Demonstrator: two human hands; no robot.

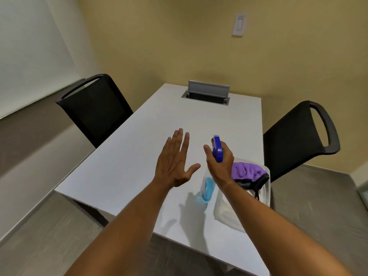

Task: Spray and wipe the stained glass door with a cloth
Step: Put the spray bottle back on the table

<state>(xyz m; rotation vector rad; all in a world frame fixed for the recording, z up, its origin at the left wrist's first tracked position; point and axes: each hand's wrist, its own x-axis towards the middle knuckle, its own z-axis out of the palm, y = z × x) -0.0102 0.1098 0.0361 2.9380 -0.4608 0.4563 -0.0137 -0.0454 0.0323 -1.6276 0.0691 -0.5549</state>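
Note:
My right hand (220, 166) grips the neck of a spray bottle (217, 149) with a blue trigger head and clear body holding blue liquid (208, 189); the bottle is over the white table (129, 168). A purple cloth (248, 171) with dark trim lies in a clear plastic bin (265, 193) just right of that hand. My left hand (176, 160) hovers flat above the table, fingers spread, holding nothing. No glass door is in view.
Two black chairs flank the table, one at the left (93, 108) and one at the right (300, 136). A cable box with a raised lid (207, 92) sits at the table's far end. Yellow walls close the corner behind; a wall switch (239, 24) is up high.

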